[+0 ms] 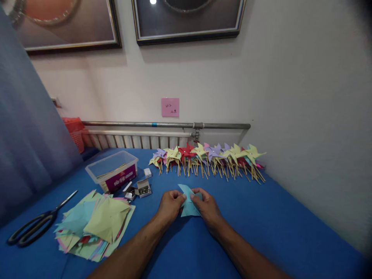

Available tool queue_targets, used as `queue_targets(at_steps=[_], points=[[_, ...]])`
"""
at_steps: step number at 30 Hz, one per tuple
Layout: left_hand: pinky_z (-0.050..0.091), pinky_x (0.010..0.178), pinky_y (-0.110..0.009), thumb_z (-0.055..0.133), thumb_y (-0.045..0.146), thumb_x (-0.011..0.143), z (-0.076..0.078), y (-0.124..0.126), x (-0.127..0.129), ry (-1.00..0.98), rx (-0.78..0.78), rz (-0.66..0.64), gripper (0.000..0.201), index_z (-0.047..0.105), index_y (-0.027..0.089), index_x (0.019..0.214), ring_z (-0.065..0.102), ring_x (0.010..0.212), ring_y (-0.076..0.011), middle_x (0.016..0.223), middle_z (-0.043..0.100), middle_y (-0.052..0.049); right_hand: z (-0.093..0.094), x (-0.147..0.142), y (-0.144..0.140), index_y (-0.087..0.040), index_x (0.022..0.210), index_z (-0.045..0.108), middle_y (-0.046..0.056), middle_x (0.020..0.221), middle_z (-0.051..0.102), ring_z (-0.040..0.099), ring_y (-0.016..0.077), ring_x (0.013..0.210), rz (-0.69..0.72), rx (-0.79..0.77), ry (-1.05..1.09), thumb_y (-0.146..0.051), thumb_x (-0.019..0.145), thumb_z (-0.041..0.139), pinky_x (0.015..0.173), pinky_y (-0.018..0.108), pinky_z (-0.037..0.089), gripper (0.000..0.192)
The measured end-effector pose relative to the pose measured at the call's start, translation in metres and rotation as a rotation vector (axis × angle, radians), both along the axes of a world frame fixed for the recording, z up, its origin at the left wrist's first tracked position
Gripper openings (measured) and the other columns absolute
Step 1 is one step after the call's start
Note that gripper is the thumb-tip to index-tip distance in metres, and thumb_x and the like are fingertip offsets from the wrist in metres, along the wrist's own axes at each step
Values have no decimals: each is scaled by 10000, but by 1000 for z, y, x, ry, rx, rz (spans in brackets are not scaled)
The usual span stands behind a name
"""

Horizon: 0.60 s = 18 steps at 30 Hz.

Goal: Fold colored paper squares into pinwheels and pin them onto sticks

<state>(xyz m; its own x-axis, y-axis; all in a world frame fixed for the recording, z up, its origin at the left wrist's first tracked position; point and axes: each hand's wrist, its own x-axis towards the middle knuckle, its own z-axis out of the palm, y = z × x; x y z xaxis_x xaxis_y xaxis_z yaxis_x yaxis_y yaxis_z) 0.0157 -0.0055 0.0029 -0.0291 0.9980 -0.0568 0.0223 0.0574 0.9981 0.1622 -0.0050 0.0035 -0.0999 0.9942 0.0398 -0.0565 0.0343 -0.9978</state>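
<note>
Paper first: your left hand (170, 205) and right hand (207, 205) both pinch the light blue paper square (188, 203), each grip closed on it, holding it just above the blue desk (261, 217) at centre so the corners can bend inward. The stack of cut paper (95, 226) lies by your left forearm, handy, with finished pinwheels (206, 159) lined against the wall, clear of your hands.

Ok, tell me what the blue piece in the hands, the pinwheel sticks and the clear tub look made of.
Blue piece: thin matte paper, folding sharply. Pinwheel sticks: pale, slim, probably wood or bamboo. Clear tub: see-through, glossy, likely plastic.
</note>
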Motion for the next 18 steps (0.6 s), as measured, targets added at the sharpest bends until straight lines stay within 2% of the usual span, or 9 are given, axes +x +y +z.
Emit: queue_targets(at_steps=[6,10,18], points=[[278,456,-230,673,470,672,-3,0,0,42,25,11,330,554,168,613,392,422,-90,459,489,41,-1,2,2,-196,934,643,-3,766,672,575,143,603,13,44,4,-466,738,709,580,260,463,340],[268,452,-232,662,460,670,-2,0,0,44,38,16,316,560,166,614,383,427,-88,463,485,40,2,1,0,-196,926,645,-20,680,640,544,133,551,1,29,6,-512,742,702,543,251,438,370],[270,458,-225,681,428,648,-1,-1,2,-37,11,53,293,566,161,613,384,428,-83,461,484,46,4,-1,-3,-197,895,633,-41,612,608,510,124,497,-14,-20,-14,-432,697,732,509,247,404,324]])
